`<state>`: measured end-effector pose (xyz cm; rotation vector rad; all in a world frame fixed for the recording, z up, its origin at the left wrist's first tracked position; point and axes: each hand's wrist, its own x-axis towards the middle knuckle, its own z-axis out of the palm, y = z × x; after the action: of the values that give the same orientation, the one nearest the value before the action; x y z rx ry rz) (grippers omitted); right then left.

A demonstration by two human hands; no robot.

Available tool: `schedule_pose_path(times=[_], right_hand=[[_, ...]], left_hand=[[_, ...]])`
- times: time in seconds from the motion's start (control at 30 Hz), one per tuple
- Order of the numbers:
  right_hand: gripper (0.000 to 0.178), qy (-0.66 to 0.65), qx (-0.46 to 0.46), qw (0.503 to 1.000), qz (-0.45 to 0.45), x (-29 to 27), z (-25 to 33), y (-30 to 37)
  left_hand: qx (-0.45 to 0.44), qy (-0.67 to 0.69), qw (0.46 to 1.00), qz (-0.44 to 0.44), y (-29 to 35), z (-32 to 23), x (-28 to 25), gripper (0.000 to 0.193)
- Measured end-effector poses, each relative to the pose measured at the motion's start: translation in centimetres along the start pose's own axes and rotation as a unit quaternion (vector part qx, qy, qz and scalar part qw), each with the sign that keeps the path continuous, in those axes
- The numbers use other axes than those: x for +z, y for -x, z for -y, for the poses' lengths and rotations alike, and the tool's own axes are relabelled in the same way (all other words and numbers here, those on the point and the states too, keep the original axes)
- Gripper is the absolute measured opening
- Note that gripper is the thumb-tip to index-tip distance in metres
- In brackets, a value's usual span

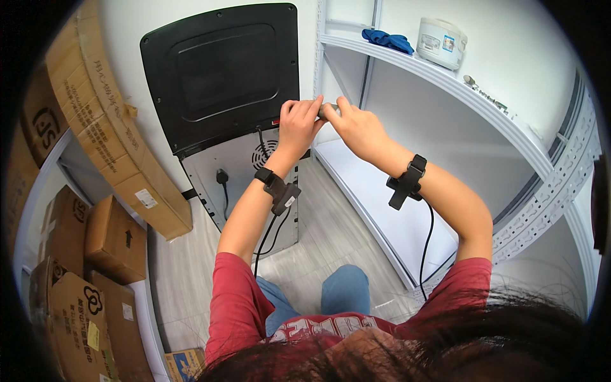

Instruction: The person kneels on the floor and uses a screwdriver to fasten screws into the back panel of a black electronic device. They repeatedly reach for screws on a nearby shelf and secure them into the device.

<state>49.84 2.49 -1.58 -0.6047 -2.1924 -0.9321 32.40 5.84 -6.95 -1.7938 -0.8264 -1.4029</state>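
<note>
Up at the top centre of the frame, there it was: a small grey-green piece [328,113], caught between two sets of fingertips and mostly covered! The left grip [298,130] pinched in from one side, fingers bunched; the right grip [358,129] closed on it from the other, forearm slanting in from the lower right. What was it exactly? Too small and too hidden to tell. How would it handle, then? Light, by the look of it, with next to no weight for the wrists, and probably stiff, since the bit that showed did not sag. Slippery or fragile? Its surface gave no clear answer. The two ends looked the place to take hold, a fingertip pinch on each, firm without squeezing, because something that small could easily squirt loose, and below waited the grey floor [331,219]! Just to the left rose an appliance's black back panel [223,70], a dark power plug [221,176] lower down; at the upper right curved the white shelf [445,77] carrying a white rice cooker [441,44] and a blue cloth [388,41]. Black straps circled both wrists, the right one [407,183] trailing its cable towards the lower frame.
</note>
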Motion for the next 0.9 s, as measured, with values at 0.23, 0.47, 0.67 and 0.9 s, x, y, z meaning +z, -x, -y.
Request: schedule_pose_path(times=[0.23, 0.47, 0.67, 0.9], right_hand=[[0.031, -0.063, 0.079, 0.995, 0.028, -0.4, 1.1, -0.8], [0.031, -0.033, 0.058, 0.997, 0.045, 0.6, 0.0, 0.4], [0.048, -0.035, 0.146, 0.985, 0.081, 0.3, 0.6, 0.7], [0.049, -0.043, 0.171, 0.981, 0.075, -0.7, 0.6, 1.0]], left_hand=[[-0.019, -0.009, 1.0, 0.014, 0.4, 0.3, -0.4, 0.037], [-0.084, -0.116, 0.984, 0.108, 3.8, 1.6, 0.5, 0.053], [-0.093, -0.277, 0.917, 0.271, 7.6, 3.8, 1.2, 0.07], [-0.115, -0.314, 0.899, 0.283, 7.6, 3.3, 2.2, 0.071]])
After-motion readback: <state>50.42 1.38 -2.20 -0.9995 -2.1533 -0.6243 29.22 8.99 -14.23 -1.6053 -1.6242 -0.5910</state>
